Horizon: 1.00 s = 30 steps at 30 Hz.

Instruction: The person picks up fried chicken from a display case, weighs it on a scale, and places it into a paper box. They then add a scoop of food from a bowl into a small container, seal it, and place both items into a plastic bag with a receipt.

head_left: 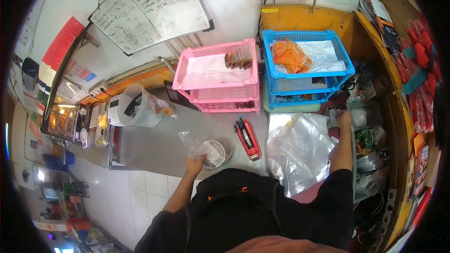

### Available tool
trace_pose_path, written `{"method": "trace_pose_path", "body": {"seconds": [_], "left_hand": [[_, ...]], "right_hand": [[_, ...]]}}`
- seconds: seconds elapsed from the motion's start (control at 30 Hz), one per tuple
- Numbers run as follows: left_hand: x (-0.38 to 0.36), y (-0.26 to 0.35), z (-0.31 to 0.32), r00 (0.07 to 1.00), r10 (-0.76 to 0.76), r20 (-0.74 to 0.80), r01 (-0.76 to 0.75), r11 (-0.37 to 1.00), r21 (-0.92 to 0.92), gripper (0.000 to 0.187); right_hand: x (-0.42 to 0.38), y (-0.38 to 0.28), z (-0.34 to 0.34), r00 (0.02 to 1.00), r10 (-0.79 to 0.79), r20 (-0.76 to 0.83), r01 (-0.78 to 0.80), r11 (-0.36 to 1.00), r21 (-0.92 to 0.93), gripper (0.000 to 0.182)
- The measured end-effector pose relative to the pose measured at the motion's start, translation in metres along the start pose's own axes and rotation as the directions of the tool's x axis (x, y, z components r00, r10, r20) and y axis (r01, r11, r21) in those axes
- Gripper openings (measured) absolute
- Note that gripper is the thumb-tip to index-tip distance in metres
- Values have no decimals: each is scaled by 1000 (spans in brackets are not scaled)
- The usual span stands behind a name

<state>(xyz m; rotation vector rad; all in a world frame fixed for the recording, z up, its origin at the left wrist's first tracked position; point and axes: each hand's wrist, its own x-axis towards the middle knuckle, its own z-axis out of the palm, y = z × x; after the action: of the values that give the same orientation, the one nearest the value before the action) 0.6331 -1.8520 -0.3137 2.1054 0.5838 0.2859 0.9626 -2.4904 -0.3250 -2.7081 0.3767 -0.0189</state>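
Note:
My left hand (197,163) is closed on a clear plastic bag (187,141), just left of a round white tub (220,148) at the front of the metal counter. My right hand (344,119) reaches out to the right, at a small pale bundle (333,116) beyond the pile of clear plastic sheets (297,152); its fingers are too small to make out. Between the tub and the sheets lies a red tape dispenser (247,138).
A pink tiered basket (218,84) and a blue one (304,75) holding an orange bag (289,56) stand at the back. A white bucket (152,112) is at the left. Packed bags (370,161) fill the right side, beside a yellow wooden panel (398,107).

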Motion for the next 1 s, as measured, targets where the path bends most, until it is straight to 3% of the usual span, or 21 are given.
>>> {"method": "trace_pose_path", "body": {"seconds": [0.1,0.2,0.3,0.4,0.47,0.5,0.53,0.57,0.6,0.67,0.7,0.73,0.8,0.83,0.9,1.0], "left_hand": [[-1,12,4,991,-121,56,125,989,-74,25],[-2,22,8,967,-222,124,246,942,-230,21],[-8,42,12,950,-273,151,307,899,-311,16],[-14,39,18,943,-267,199,322,883,-340,15],[-17,35,21,970,-99,220,152,959,-240,12],[-18,32,21,971,-18,237,64,981,-185,11],[-17,27,19,953,122,277,-81,984,-157,11],[-15,19,18,911,257,322,-225,965,-134,11],[-14,15,15,846,383,371,-366,923,-118,12],[-16,29,13,800,501,330,-579,790,204,15],[-18,40,13,765,557,324,-644,674,362,17],[-21,49,11,718,624,309,-695,612,379,18],[-25,62,7,603,743,288,-778,471,415,18],[-23,62,9,678,688,259,-730,591,342,16],[-21,56,16,805,549,224,-587,792,170,11],[-22,51,18,820,508,263,-527,850,4,10]], "right_hand": [[5,27,10,993,0,-117,39,943,331,9],[3,45,23,950,34,-310,224,616,755,8],[-25,20,1,855,296,-425,281,425,860,4],[-63,-15,-11,907,251,-338,320,113,941,6],[-112,-91,-11,924,-64,-377,380,55,923,11],[-138,-128,0,911,-205,-358,400,221,890,12],[-162,-162,27,924,-307,-227,280,144,949,12],[-202,-207,32,927,-375,31,-6,67,998,12],[-220,-234,62,801,-547,242,-194,145,970,15],[-272,-292,84,711,-594,376,-10,526,850,14],[-287,-308,106,668,-702,247,193,484,854,12],[-300,-317,119,592,-796,123,384,413,826,10],[-317,-327,118,449,-887,107,512,353,783,10],[-321,-330,117,372,-923,102,573,314,757,11],[-323,-326,136,326,-941,88,577,271,771,10],[-321,-318,144,270,-956,113,620,263,739,11]]}}
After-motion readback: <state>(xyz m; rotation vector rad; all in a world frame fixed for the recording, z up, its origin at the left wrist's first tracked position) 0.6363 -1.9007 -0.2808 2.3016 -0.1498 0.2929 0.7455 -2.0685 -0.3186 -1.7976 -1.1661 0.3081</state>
